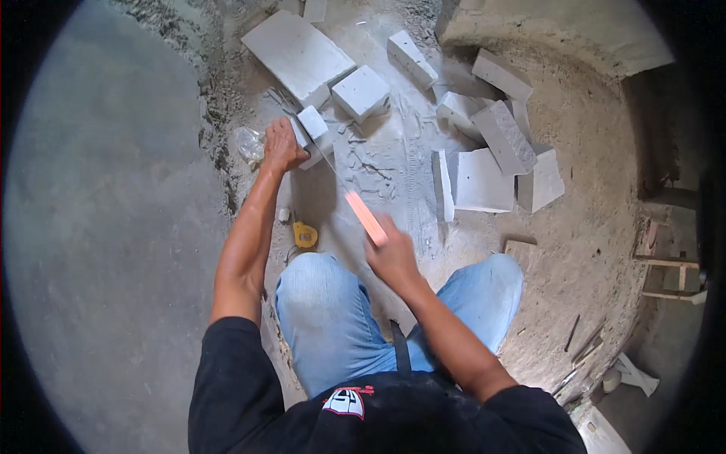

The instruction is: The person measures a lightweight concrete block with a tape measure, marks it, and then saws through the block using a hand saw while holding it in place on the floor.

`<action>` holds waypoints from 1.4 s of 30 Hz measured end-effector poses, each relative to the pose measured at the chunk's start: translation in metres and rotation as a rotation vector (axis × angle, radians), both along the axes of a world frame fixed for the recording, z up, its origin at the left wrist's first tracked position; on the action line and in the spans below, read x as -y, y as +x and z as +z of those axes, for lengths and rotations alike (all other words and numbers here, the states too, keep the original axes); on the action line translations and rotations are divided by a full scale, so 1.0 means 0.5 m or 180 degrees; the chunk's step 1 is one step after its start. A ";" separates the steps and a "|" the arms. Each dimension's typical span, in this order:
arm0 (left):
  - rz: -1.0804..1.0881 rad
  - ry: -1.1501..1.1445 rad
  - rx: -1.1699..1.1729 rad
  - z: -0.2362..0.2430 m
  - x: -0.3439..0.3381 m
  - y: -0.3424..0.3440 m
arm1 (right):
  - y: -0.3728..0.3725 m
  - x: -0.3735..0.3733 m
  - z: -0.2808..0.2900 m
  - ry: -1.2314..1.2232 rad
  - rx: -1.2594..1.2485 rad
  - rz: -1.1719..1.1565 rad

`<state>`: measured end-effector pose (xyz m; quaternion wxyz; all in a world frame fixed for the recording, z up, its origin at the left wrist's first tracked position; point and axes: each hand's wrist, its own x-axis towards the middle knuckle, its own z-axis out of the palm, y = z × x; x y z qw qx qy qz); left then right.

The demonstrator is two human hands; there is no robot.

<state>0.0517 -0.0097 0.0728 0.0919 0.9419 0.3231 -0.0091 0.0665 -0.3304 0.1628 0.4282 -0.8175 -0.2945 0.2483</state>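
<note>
The left hand is bent closed over the near-left side of a small pale block, its knuckles up and most of its fingertips hidden. The right hand, blurred, is wrapped around the salmon-orange handle of a handsaw, whose thin blade slants up and left to the same block, just right of the left hand; how deep the blade sits in it I cannot tell. The block lies on the dusty floor, ahead of the person's knees. Just left of the left hand is a crumpled clear plastic bag. Nearer the left knee are a small white chunk and a yellow tape measure. Beyond the hands, a large flat pale slab lies close to the small block, with a squarish block beside its right corner and a narrow block farther right. Farther right still, a loose pile of pale blocks spreads out, one of them tilted against its neighbours. The person squats in light blue jeans and a black T-shirt. Smooth grey concrete fills the left side, and a wooden frame stands at the far right.
</note>
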 end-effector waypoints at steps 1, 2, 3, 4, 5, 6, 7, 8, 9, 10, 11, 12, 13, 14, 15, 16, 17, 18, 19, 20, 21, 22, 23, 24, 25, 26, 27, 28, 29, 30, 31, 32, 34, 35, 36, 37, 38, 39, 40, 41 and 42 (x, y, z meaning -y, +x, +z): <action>-0.0026 0.0015 0.0004 -0.002 -0.004 0.002 | 0.021 -0.039 -0.006 -0.0407 -0.0087 0.0154; -0.0095 -0.0007 0.0082 -0.005 -0.004 0.003 | 0.026 -0.040 -0.005 -0.0393 -0.0084 0.0128; -0.0166 -0.0031 0.0161 -0.009 -0.005 0.007 | 0.032 -0.040 -0.002 -0.0457 -0.0198 0.0085; -0.0174 -0.0020 0.0132 -0.007 -0.007 0.006 | 0.029 -0.045 -0.006 -0.0521 -0.0345 0.0065; -0.0096 -0.0052 0.0030 -0.007 -0.005 -0.006 | 0.001 -0.008 -0.009 -0.0361 -0.0389 0.0053; -0.0009 -0.0061 -0.0036 -0.002 -0.009 -0.009 | -0.025 0.041 -0.007 -0.0180 -0.0397 0.0046; -0.0011 -0.0040 -0.0043 0.003 -0.012 -0.012 | -0.039 0.064 -0.001 -0.0159 -0.0403 0.0045; -0.0021 -0.0044 -0.0015 0.005 -0.009 -0.012 | -0.046 0.085 0.006 0.0157 -0.0273 -0.0032; -0.0029 -0.0048 0.0012 0.007 -0.008 -0.010 | -0.046 0.093 0.009 0.0474 -0.0143 -0.0106; -0.0076 -0.0079 -0.0003 -0.001 -0.003 -0.010 | -0.028 0.060 0.001 -0.0183 -0.0312 -0.0016; -0.0182 -0.0067 0.0034 -0.011 -0.007 -0.013 | -0.010 0.029 0.001 -0.0195 -0.0311 -0.0033; -0.0287 -0.0024 0.0113 -0.014 -0.011 0.003 | 0.020 -0.004 0.002 -0.0196 -0.0232 -0.0016; -0.0293 -0.0021 0.0113 -0.015 -0.014 0.001 | 0.033 -0.036 0.000 -0.0211 -0.0198 0.0011; -0.0230 -0.0043 0.0160 -0.017 -0.015 -0.001 | 0.038 -0.050 -0.001 -0.0229 -0.0162 0.0035; -0.0169 -0.0069 0.0208 -0.020 -0.017 -0.002 | 0.019 -0.014 0.002 -0.0232 -0.0162 0.0026; -0.0139 -0.0048 0.0206 -0.012 -0.032 -0.010 | -0.018 0.044 0.007 0.0046 -0.0102 -0.0037; -0.0132 -0.0063 0.0173 -0.005 -0.032 -0.010 | -0.033 0.084 0.009 0.0293 -0.0036 -0.0113; -0.0115 -0.0074 0.0119 -0.002 -0.028 -0.017 | -0.030 0.085 0.017 0.0283 -0.0056 -0.0086; -0.0098 -0.0068 0.0117 -0.002 -0.030 -0.021 | -0.021 0.078 0.035 0.0282 -0.0076 0.0001; -0.0151 -0.0036 0.0095 -0.012 -0.027 -0.015 | -0.012 0.074 0.047 0.0246 -0.0077 0.0047; -0.0202 0.0000 0.0073 -0.020 -0.023 -0.011 | 0.007 0.033 0.043 0.0221 -0.0062 0.0026; -0.0239 0.0008 0.0138 -0.023 -0.021 0.015 | 0.052 -0.037 0.034 -0.0260 -0.0069 0.0095; -0.0290 -0.0032 0.0167 -0.034 -0.014 0.012 | 0.068 -0.067 0.024 -0.0761 -0.0153 0.0190; -0.0318 -0.0025 0.0179 -0.032 -0.030 -0.001 | 0.050 -0.053 0.014 -0.0729 -0.0173 0.0210; -0.0310 -0.0003 0.0174 -0.022 -0.044 -0.007 | 0.023 -0.016 0.003 -0.0479 -0.0328 0.0148; -0.0237 -0.0073 0.0130 -0.017 -0.032 -0.015 | -0.004 0.033 -0.001 -0.0286 -0.0503 0.0078; -0.0143 -0.0095 0.0097 -0.006 -0.031 -0.018 | -0.018 0.066 0.007 -0.0275 -0.0511 0.0106; -0.0136 -0.0090 0.0096 -0.003 -0.026 -0.014 | -0.029 0.097 0.027 0.0045 -0.0347 -0.0015; -0.0206 -0.0105 0.0037 0.000 -0.022 -0.009 | -0.033 0.111 0.037 0.0366 -0.0185 -0.0136; -0.0277 -0.0121 -0.0022 0.004 -0.020 -0.006 | -0.020 0.084 0.020 0.0065 -0.0162 -0.0004; -0.0320 -0.0149 -0.0019 -0.007 -0.014 -0.001 | 0.002 0.032 0.019 0.0037 -0.0158 -0.0047; -0.0286 -0.0096 0.0168 -0.014 -0.023 0.007 | 0.038 -0.041 0.018 -0.0364 -0.0124 0.0041; -0.0244 -0.0065 0.0328 -0.020 -0.025 0.008 | 0.048 -0.056 0.005 -0.0786 -0.0118 0.0136; -0.0232 -0.0125 0.0266 -0.014 -0.017 0.011 | 0.030 -0.011 -0.008 -0.0626 -0.0267 0.0072; -0.0204 -0.0170 0.0181 -0.010 -0.013 0.003 | 0.005 0.030 -0.013 -0.0454 -0.0436 0.0027; -0.0157 -0.0118 0.0164 -0.004 -0.031 -0.008 | -0.015 0.057 -0.001 -0.0406 -0.0449 0.0079; -0.0200 -0.0056 0.0072 -0.005 -0.048 -0.021 | -0.037 0.087 0.021 0.0082 -0.0316 -0.0007; -0.0260 -0.0013 0.0012 -0.006 -0.053 -0.022 | -0.039 0.104 0.033 0.0554 -0.0156 -0.0114; -0.0309 -0.0051 0.0058 -0.010 -0.042 -0.003 | -0.025 0.094 0.019 0.0153 -0.0006 0.0039; -0.0356 -0.0110 0.0074 -0.021 -0.024 -0.001 | -0.005 0.046 0.015 0.0089 -0.0001 -0.0020; -0.0366 -0.0115 0.0108 -0.023 -0.015 0.009 | 0.036 -0.027 0.009 -0.0376 -0.0063 0.0094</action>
